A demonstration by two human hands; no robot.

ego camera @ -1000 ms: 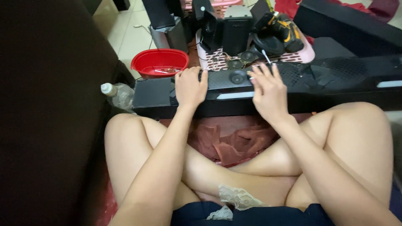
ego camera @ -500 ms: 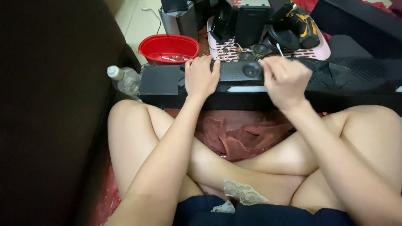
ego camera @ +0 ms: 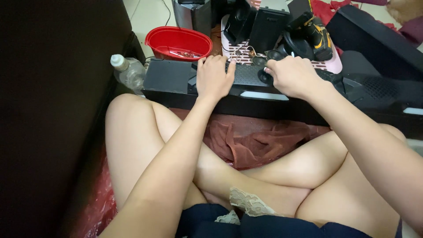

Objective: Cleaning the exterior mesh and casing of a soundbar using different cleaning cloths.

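A long black speaker bar (ego camera: pixel 167 76) lies across the floor in front of my crossed legs. My left hand (ego camera: pixel 214 77) rests flat on its top, fingers spread, holding it down. My right hand (ego camera: pixel 291 76) is curled over the bar further right, fingers closed around a small round black part (ego camera: pixel 264 77) set in the casing. What the fingers grip is partly hidden by the hand.
A red plastic bowl (ego camera: pixel 176 39) with small parts stands behind the bar. A clear plastic bottle (ego camera: pixel 128 71) lies at the left beside a dark cabinet (ego camera: pixel 48 110). Black speakers (ego camera: pixel 268 26) and loose driver units sit on a pink mat. A red cloth (ego camera: pixel 260 143) lies under my knees.
The view has tilted down and shifted. My right hand has moved from open fingers above the bar to a closed grip on the round part. The left hand stays pressed on the bar.
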